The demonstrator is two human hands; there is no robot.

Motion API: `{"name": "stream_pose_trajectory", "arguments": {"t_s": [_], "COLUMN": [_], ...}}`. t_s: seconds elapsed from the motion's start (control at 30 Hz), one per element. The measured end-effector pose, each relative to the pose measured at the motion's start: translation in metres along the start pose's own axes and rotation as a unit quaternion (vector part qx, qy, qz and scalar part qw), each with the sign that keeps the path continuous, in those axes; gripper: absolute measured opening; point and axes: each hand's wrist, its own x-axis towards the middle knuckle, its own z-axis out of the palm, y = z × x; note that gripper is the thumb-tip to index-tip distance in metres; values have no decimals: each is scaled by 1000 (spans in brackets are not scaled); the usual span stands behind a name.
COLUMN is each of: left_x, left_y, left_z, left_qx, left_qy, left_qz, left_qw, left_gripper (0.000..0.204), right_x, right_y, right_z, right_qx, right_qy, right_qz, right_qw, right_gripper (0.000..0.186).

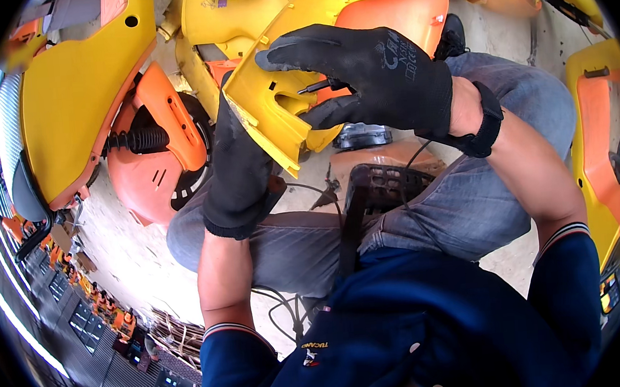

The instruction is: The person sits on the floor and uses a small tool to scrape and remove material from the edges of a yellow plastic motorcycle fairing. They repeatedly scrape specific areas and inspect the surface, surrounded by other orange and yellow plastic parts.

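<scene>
A yellow molded plastic panel [265, 117] is raised in front of me over my lap, its long part reaching away to the far side. My left hand [238, 166], in a black work glove, is closed on the panel's near left edge; the panel hides some of its fingers. From the right, my gloved right hand [381, 77] reaches over the panel, index finger along its upper side and thumb against its curved lower part. A thin dark pointed piece [314, 87] shows between that thumb and index finger; its other end is hidden.
A large yellow-and-orange body shell [80, 94] stands at left, beside a rounded orange part [144, 180]. More yellow and orange panels [398, 15] lie ahead. A black slatted plastic piece [388, 184] and cables are between my legs. Another yellow-orange shell [598, 144] stands at right.
</scene>
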Motion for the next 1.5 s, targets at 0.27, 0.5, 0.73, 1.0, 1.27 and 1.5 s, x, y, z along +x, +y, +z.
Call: {"name": "stream_pose_trajectory", "arguments": {"t_s": [0.27, 0.5, 0.73, 1.0, 1.27, 1.5], "left_x": [-1, -3, 0, -5, 6, 17], "left_y": [-2, -1, 5, 3, 4, -2], "left_z": [0, 7, 16, 20, 9, 26], "left_qx": [2, -204, -334, -373, 347, -31], "left_qy": [-13, 4, 7, 31, -1, 25], "left_qz": [-2, -69, -75, -92, 171, 46], "left_qw": [1000, 976, 940, 923, 922, 998], "left_gripper": [49, 49, 51, 44, 41, 36], "right_x": [2, 4, -12, -11, -1, 2], "right_y": [-1, 4, -69, -66, -56, -54], "right_z": [-1, -10, 13, 14, -3, -14], "right_qx": [-78, -37, -152, -228, -257, -207], "right_qy": [-35, 0, 65, 132, 182, 175], "right_qz": [11, -19, -20, -75, -113, -87], "right_qw": [996, 999, 986, 962, 943, 959], "right_gripper": [54, 53, 40, 32, 34, 41]}}
